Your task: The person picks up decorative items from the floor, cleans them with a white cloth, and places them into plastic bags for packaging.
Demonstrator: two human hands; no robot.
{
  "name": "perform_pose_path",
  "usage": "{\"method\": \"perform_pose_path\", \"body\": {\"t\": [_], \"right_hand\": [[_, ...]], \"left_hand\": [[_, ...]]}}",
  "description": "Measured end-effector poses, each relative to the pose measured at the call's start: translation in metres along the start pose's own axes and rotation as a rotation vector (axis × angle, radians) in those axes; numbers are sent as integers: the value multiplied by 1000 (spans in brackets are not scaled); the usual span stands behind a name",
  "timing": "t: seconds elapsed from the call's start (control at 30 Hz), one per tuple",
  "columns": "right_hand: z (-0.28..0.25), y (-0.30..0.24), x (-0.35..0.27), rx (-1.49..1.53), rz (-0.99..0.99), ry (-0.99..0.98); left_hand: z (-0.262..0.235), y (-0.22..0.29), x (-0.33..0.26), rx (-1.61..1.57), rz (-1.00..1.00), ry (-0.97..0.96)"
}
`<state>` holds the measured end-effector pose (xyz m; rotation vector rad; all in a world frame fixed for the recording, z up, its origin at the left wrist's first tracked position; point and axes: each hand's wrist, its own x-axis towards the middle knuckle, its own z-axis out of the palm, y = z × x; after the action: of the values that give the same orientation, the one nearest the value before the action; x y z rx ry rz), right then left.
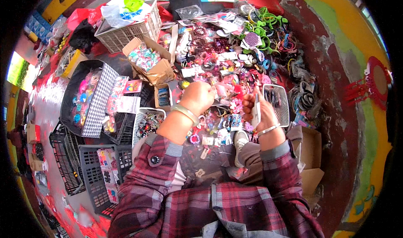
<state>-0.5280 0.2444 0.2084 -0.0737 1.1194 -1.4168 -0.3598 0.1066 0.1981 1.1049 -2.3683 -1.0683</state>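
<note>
Over the heap of hair accessories, my left hand is closed with the back of it toward me. Its fingertips are hidden, so what it holds, if anything, does not show. Just right of it lies a pink item in clear plastic; whether they touch I cannot tell. My right hand is closed round a thin white flat thing, held on edge with fingers on its left side. Small cards and trinkets, among them a blue patterned piece, lie below and between the hands.
A white basket stands right of my right hand, another left of my left forearm. An open carton, a big crate and a houndstooth box fill the left. My shoe is at the heap's near edge.
</note>
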Motion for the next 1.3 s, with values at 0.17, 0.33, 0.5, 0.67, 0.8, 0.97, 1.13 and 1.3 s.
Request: {"method": "perform_pose_path", "body": {"t": [0.17, 0.33, 0.5, 0.67, 0.8, 0.97, 1.13, 1.3], "right_hand": [[27, 21, -14, -10, 133, -87], [58, 50, -50, -6, 248, -473], [45, 36, -42, -105, 51, -322], [26, -6, -41, -427, -538, -149], [18, -4, -38, -678, -750, -26], [10, 3, -27, -959, -841, 94], [21, 2, -29, -1291, -1052, 76], [27, 3, -32, -1523, -1143, 121]], "left_hand": [[5, -3, 0, 61, 58, 34], [-3, 1, 2, 26, 28, 59], [2, -1, 7, 55, 63, 111], [3, 9, 1, 7, -22, -34], [19, 5, -3, 209, 195, 22], [12, 24, -12, 171, 117, -32], [13, 19, -11, 194, 165, 10], [19, 13, -9, 212, 221, -18]]}}
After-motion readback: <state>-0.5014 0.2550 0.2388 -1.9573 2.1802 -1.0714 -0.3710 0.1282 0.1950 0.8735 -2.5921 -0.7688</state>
